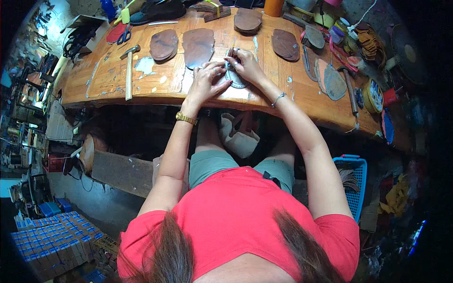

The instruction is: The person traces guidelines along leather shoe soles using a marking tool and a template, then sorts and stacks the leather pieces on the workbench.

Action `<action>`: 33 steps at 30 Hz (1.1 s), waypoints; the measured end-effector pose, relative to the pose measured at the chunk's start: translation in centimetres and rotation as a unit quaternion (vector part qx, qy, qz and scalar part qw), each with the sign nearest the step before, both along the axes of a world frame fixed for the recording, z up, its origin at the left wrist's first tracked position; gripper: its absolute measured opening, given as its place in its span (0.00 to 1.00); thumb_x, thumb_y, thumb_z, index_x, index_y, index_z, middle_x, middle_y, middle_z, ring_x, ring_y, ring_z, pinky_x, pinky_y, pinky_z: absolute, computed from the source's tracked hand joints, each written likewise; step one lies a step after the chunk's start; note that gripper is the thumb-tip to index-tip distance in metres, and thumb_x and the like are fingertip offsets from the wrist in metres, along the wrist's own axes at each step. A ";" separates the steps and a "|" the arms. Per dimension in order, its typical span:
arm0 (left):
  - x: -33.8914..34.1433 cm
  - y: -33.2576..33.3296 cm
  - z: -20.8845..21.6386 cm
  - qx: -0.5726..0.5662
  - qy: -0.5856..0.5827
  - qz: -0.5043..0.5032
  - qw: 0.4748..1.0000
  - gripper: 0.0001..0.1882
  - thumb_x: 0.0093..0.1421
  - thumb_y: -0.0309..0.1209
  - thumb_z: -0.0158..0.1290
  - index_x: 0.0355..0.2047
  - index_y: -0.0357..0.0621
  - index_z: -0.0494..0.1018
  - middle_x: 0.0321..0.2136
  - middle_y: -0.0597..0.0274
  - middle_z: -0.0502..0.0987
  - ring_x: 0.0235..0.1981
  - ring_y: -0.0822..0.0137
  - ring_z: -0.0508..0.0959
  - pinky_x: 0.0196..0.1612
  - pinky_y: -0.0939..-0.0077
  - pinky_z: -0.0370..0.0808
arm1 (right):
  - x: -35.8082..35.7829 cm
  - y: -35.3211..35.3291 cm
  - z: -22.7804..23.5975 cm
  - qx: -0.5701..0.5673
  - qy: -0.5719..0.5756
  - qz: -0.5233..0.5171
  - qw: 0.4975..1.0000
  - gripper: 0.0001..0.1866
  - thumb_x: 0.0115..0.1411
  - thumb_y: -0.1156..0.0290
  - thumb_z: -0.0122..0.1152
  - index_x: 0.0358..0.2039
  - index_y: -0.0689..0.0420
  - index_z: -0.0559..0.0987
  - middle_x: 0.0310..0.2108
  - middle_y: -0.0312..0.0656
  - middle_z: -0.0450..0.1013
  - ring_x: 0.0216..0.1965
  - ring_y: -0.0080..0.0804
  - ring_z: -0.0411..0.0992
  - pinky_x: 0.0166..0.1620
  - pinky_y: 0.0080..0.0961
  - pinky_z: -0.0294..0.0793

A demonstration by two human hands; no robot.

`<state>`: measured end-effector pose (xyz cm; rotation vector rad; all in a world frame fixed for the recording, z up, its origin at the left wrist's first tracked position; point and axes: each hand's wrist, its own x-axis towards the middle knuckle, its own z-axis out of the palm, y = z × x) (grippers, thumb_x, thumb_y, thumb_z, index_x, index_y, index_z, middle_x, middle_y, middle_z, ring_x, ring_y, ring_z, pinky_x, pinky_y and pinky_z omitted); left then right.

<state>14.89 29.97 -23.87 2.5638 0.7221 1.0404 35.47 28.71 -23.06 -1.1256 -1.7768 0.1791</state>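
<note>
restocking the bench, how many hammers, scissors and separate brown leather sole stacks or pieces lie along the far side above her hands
hammers: 2, a wooden-handled hammer on the left and a dark-handled hammer on the right
scissors: 1, blue-handled scissors
brown sole pieces or stacks: 4
total: 7

A long wooden counter [118,85], worn and blotched with pale patches, runs across a dim, crowded workshop. Beneath it the space lies in shadow. A blue plastic basket [357,184] stands on the floor at the right; stacked blue-and-white boxes [52,240] sit at lower left.
</note>
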 end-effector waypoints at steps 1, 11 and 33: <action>0.0 0.0 0.0 0.001 0.003 0.001 1.000 0.22 0.52 0.45 0.66 0.40 0.40 0.81 0.51 0.59 0.79 0.56 0.59 0.74 0.56 0.60 0.63 | 0.0 0.0 -0.1 0.000 0.000 0.001 1.000 0.09 0.62 0.71 0.62 0.31 0.65 0.77 0.26 0.54 0.75 0.28 0.47 0.76 0.34 0.36 0.73; -0.2 0.2 -0.3 -0.011 0.002 -0.004 1.000 0.20 0.54 0.43 0.66 0.41 0.43 0.79 0.51 0.60 0.80 0.55 0.57 0.75 0.55 0.60 0.62 | -0.8 -0.5 0.7 0.014 -0.038 -0.003 0.999 0.08 0.61 0.74 0.62 0.33 0.67 0.76 0.29 0.57 0.75 0.35 0.58 0.76 0.39 0.42 0.74; 0.0 -0.1 0.3 -0.012 0.007 0.003 1.000 0.28 0.53 0.47 0.65 0.51 0.45 0.77 0.43 0.62 0.81 0.50 0.60 0.77 0.54 0.59 0.63 | -0.4 1.5 -0.5 0.089 -0.041 -0.015 0.995 0.09 0.66 0.71 0.60 0.34 0.65 0.77 0.24 0.48 0.75 0.25 0.32 0.76 0.32 0.34 0.73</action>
